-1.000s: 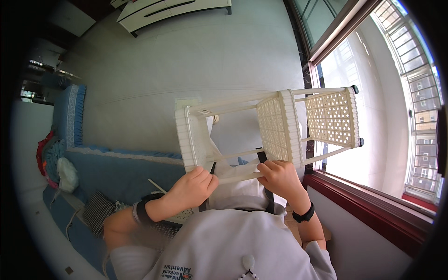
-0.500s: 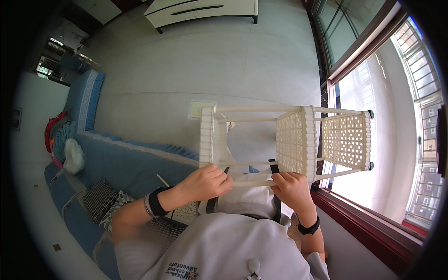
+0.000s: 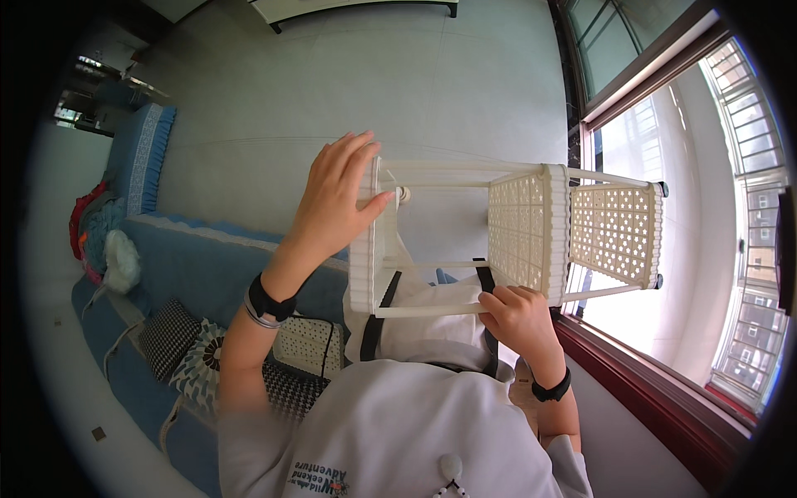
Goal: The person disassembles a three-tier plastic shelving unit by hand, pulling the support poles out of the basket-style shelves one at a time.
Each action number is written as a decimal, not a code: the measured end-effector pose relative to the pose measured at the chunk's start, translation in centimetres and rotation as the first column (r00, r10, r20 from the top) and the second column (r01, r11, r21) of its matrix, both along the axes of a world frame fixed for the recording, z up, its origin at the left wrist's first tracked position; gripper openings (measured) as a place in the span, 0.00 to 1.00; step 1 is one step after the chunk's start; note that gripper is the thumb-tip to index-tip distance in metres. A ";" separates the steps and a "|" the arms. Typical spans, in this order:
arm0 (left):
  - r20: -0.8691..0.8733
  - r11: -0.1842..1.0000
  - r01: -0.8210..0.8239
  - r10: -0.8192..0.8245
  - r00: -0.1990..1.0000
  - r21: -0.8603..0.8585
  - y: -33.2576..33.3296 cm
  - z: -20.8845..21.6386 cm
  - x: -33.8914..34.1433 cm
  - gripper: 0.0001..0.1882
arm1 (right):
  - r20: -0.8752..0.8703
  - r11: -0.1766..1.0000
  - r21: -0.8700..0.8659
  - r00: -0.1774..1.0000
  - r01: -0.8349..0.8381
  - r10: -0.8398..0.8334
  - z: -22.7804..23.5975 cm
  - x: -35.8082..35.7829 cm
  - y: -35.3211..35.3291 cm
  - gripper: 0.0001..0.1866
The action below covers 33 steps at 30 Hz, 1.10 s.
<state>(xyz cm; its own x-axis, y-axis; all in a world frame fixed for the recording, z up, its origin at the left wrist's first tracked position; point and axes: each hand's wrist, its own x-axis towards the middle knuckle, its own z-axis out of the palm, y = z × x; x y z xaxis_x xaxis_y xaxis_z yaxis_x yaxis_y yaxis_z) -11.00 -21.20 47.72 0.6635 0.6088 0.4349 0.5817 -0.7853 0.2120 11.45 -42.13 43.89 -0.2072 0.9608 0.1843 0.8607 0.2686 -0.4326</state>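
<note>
The grey floor (image 3: 357,83) spreads across twelve o'clock, the blue sofa (image 3: 191,257) runs from eight to ten, and the dark red window frame (image 3: 656,382) edges my view from one to four. The white tiered rack (image 3: 554,236) lies tipped sideways before me, from the centre out to three o'clock, its end tier (image 3: 362,278) at nine. My left hand (image 3: 332,195), at ten, lies over that tier, thumb parted from fingers; from this angle I can't tell whether the palm presses. My right hand (image 3: 523,324), at four, is curled round the near pole (image 3: 427,312). If my left palm isn't bearing, that one fist could let the rack roll about the pole; if the far end swings, its black feet (image 3: 662,190) could knock the frame.
</note>
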 end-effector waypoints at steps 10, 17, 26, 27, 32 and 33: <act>0.064 0.769 0.025 0.022 0.998 -0.639 0.7 -1.8 2.2 0.12 | -0.023 0.982 -0.174 0.997 0.067 -0.072 -2.0 0.5 -0.6 0.09; 0.099 0.850 0.169 -0.138 0.986 -0.500 -1.3 -4.8 5.7 0.16 | -0.344 0.988 -0.042 0.926 0.152 -0.157 -1.5 5.4 3.3 0.11; 0.069 0.898 0.305 -0.299 0.952 -0.318 -2.8 -5.9 9.0 0.16 | 0.016 0.957 -0.093 0.961 0.275 -0.275 -4.0 12.1 8.2 0.15; 0.052 0.909 0.276 -0.273 0.961 -0.313 -2.7 -6.0 8.8 0.15 | 0.009 0.965 -0.043 0.966 0.259 -0.259 -4.2 12.0 8.0 0.15; -0.035 0.847 0.256 -0.306 0.951 -0.465 -2.6 -5.8 7.2 0.10 | 0.016 0.981 -0.007 0.981 0.194 -0.193 -4.5 11.5 7.1 0.18; -0.052 0.847 0.280 -0.338 0.940 -0.451 -2.7 -5.7 7.0 0.09 | 0.013 0.981 -0.008 0.981 0.193 -0.193 -4.4 11.4 6.9 0.18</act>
<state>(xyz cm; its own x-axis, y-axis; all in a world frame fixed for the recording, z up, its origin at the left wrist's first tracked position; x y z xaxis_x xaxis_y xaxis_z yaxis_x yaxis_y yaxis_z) -4.01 -23.86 41.98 0.8795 0.4694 0.0782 0.3681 -0.7753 0.5133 22.81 -35.25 39.46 -0.0198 0.9846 0.1736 0.9013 0.0928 -0.4232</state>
